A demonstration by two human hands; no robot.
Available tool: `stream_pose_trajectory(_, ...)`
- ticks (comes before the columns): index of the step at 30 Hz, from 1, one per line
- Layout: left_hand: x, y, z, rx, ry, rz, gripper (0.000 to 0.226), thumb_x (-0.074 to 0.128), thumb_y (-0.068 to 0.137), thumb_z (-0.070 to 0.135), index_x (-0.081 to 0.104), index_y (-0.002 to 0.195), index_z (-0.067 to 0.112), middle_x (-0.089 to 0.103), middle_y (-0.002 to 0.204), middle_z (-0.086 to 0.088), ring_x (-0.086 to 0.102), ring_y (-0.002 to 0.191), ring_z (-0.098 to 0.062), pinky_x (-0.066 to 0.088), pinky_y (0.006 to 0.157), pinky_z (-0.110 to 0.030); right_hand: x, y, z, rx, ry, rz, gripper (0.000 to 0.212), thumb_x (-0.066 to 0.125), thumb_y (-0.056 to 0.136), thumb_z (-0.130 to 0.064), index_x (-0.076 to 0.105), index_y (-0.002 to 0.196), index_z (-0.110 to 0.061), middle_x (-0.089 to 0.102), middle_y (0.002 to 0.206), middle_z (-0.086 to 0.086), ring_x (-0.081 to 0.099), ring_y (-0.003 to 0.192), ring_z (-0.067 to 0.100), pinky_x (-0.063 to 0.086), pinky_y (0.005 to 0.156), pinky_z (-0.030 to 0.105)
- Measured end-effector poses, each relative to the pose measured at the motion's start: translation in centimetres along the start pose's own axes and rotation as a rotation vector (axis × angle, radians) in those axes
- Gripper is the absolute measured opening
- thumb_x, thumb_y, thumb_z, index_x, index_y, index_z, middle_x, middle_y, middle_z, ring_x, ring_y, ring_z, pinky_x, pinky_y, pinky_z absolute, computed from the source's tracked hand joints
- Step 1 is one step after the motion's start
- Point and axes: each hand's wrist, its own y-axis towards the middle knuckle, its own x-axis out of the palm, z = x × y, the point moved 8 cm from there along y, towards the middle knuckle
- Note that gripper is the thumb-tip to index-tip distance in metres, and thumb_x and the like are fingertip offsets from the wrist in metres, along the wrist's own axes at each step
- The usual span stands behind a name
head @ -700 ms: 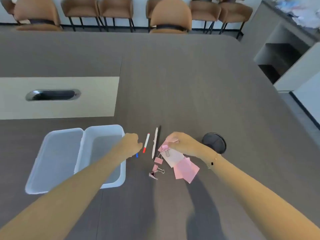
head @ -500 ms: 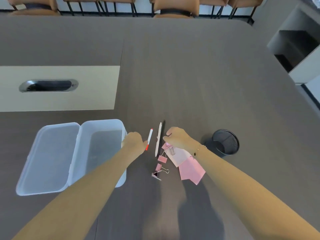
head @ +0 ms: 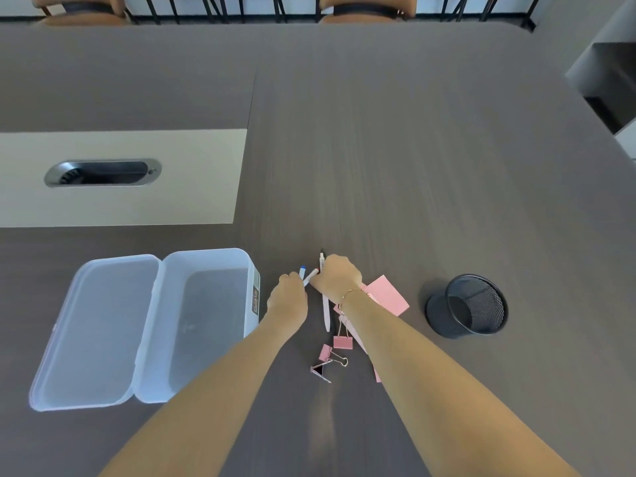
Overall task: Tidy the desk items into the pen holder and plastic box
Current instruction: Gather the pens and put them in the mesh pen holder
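At the frame's centre, the left hand (head: 288, 297) pinches a blue-capped pen (head: 302, 272), while the right hand (head: 336, 277) curls its fingers onto a red-tipped pen (head: 312, 275) beside a white pen (head: 325, 311). The open plastic box (head: 210, 270) sits lower left, the pen holder (head: 468, 309) right, and 3 binder clips (head: 331, 354) below the hands.

Bright even light, soft shadows, edges bowed

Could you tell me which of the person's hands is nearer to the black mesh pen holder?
The right hand. It is over the pens, left of the pen holder; the left hand sits farther left, beside the plastic box.
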Motion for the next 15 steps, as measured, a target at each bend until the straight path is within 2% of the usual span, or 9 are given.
stream_pose_trajectory(2,-0.7,-0.1,-0.2,0.013,-0.017,0.015,0.023,0.043,0.098,0.010,0.049,0.115,-0.003,0.055,0.117,-0.021,0.062,0.102,-0.035,0.049,0.079,-0.038,0.3,-0.2,-0.5,-0.021,-0.041,-0.012,0.025,0.053,0.083,-0.009,0.044,0.060,-0.012,0.045,0.060,-0.001,0.053,0.064,0.024,0.026,0.044,0.019)
stream_pose_trajectory(3,-1.0,-0.2,-0.1,0.018,-0.031,0.010,0.024,0.041,0.098,0.012,0.049,0.115,-0.003,0.054,0.117,-0.021,0.061,0.102,-0.036,0.049,0.080,-0.040,0.5,-0.4,-0.7,-0.039,-0.090,-0.024,0.013,0.053,0.084,-0.010,0.054,0.072,-0.010,0.052,0.067,0.001,0.056,0.071,0.025,0.027,0.045,0.019)
stream_pose_trajectory(4,-1.3,-0.2,-0.2,0.029,-0.033,0.018,0.025,0.039,0.099,0.014,0.049,0.115,-0.003,0.055,0.117,-0.022,0.061,0.102,-0.037,0.048,0.081,-0.041,0.7,-0.6,-1.0,-0.066,-0.144,-0.024,0.010,0.052,0.086,-0.010,0.061,0.090,-0.009,0.060,0.081,0.003,0.061,0.079,0.025,0.029,0.047,0.020)
stream_pose_trajectory(6,-1.7,-0.3,-0.2,0.037,-0.004,0.015,0.024,0.038,0.099,0.014,0.046,0.114,-0.002,0.058,0.115,-0.022,0.061,0.102,-0.037,0.047,0.077,-0.041,1.3,-0.7,-1.1,-0.105,-0.289,0.002,0.030,0.050,0.091,-0.009,0.055,0.121,-0.007,0.060,0.110,0.008,0.064,0.100,0.024,0.036,0.057,0.024)
stream_pose_trajectory(7,-1.9,-0.4,-0.3,0.026,0.001,0.010,0.023,0.037,0.099,0.015,0.045,0.114,-0.002,0.061,0.113,-0.021,0.063,0.101,-0.037,0.045,0.073,-0.041,1.4,-0.9,-1.1,-0.118,-0.328,0.013,0.034,0.049,0.092,-0.009,0.051,0.126,-0.005,0.056,0.111,0.009,0.063,0.106,0.023,0.037,0.060,0.026)
stream_pose_trajectory(9,-2.1,-0.6,-0.7,-0.014,-0.010,0.022,0.027,0.033,0.101,0.020,0.044,0.113,-0.001,0.063,0.111,-0.021,0.064,0.100,-0.038,0.042,0.068,-0.038,1.8,-1.1,-1.3,-0.141,-0.381,0.012,0.039,0.051,0.092,-0.005,0.046,0.131,-0.003,0.049,0.097,0.008,0.062,0.110,0.023,0.034,0.054,0.026)
stream_pose_trajectory(10,-2.2,-0.7,-0.8,-0.021,-0.010,0.028,0.030,0.031,0.101,0.022,0.044,0.115,-0.001,0.063,0.110,-0.021,0.063,0.100,-0.039,0.040,0.068,-0.037,1.9,-1.2,-1.4,-0.152,-0.370,0.008,0.042,0.052,0.091,-0.003,0.044,0.132,-0.002,0.049,0.100,0.008,0.061,0.111,0.024,0.035,0.055,0.026)
stream_pose_trajectory(13,-2.9,-1.4,-1.1,-0.045,-0.057,0.035,0.039,0.028,0.101,0.023,0.040,0.129,-0.001,0.055,0.096,-0.015,0.059,0.098,-0.038,0.044,0.077,-0.043,1.8,-1.8,-1.2,-0.136,-0.256,-0.013,0.037,0.048,0.093,-0.006,0.046,0.129,0.001,0.057,0.123,0.012,0.062,0.112,0.028,0.044,0.074,0.031)
stream_pose_trajectory(15,-3.5,-1.7,-1.3,-0.053,-0.193,0.055,0.050,0.034,0.099,0.012,0.020,0.145,-0.002,0.051,0.108,-0.015,0.058,0.097,-0.033,0.047,0.083,-0.040,1.0,-2.7,-0.8,-0.102,-0.063,-0.005,0.032,0.045,0.093,-0.009,0.047,0.123,0.003,0.062,0.120,0.015,0.063,0.110,0.033,0.049,0.084,0.033)
